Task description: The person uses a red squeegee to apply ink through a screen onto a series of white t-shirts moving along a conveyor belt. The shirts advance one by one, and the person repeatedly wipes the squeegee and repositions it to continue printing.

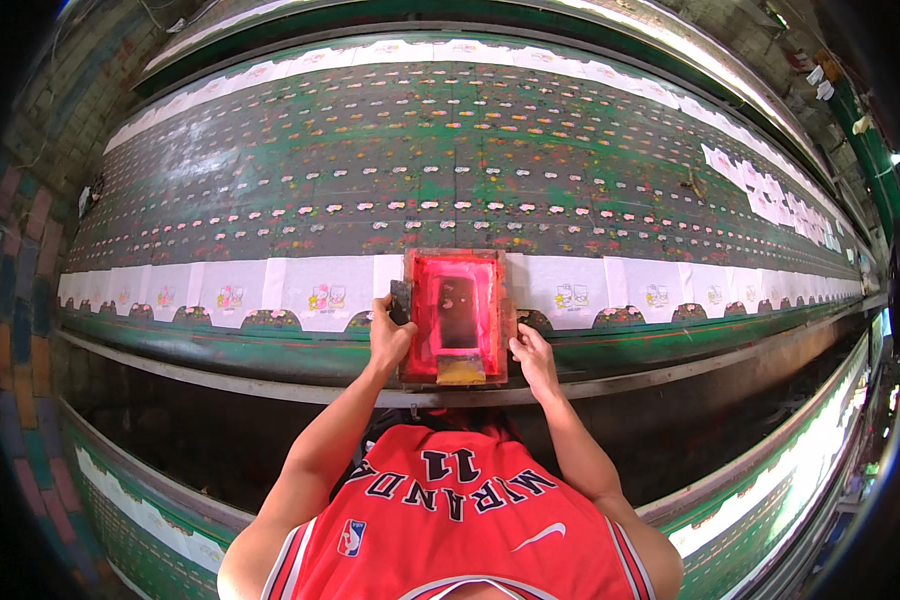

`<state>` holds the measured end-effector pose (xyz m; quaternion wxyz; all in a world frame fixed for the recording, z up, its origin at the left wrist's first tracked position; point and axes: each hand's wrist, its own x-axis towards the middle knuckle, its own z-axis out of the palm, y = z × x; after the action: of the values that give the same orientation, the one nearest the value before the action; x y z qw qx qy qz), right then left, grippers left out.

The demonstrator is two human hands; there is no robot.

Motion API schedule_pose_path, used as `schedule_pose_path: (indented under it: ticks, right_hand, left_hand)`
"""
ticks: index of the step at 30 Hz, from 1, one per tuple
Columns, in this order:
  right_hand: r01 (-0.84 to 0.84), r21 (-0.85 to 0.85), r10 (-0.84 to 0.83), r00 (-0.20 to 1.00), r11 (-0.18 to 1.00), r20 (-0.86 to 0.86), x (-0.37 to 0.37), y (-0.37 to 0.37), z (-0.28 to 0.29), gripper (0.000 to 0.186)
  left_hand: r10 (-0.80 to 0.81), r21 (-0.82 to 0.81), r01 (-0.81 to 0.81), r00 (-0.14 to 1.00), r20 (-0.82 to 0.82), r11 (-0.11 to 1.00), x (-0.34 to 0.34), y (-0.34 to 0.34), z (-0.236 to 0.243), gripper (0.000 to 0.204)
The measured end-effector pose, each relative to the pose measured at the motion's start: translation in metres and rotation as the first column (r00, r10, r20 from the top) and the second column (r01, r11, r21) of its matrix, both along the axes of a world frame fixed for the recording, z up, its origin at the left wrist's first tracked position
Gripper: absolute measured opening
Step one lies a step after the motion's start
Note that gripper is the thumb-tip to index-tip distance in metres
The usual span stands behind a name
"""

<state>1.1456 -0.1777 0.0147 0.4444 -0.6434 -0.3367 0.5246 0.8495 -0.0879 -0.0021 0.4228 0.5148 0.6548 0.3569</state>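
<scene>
Red screen frame [456,316] hiding the fabric beneath, left hand [388,338] grip clasping its edge, right hand [532,352] spread.

Bright and even overhead, with white glare along the table [270,150] top; sharp at centre, strongly curved and dark-cornered toward the rim.

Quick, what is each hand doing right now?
Left hand: closed on the left edge of the red printing frame.
Right hand: resting on the frame's right edge; grip unclear.
</scene>
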Motion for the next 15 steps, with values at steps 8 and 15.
schedule_pose_path:
  ticks: [8, 15]
  right_hand:
    - [-0.040, -0.049, 0.044, 0.996, 0.998, 0.081, 0.003, 0.005, 0.005, 0.049]
    - [-0.141, 0.297, -0.083, 0.770, 0.945, 0.632, -0.006, 0.000, 0.001, 0.043]
  left_hand:
    - [0.008, 0.043, -0.007, 0.999, -0.035, 0.999, 0.000, -0.002, -0.001, 0.076]
    - [-0.003, 0.015, 0.004, 0.999, -0.050, 1.000, 0.005, -0.002, 0.009, 0.075]
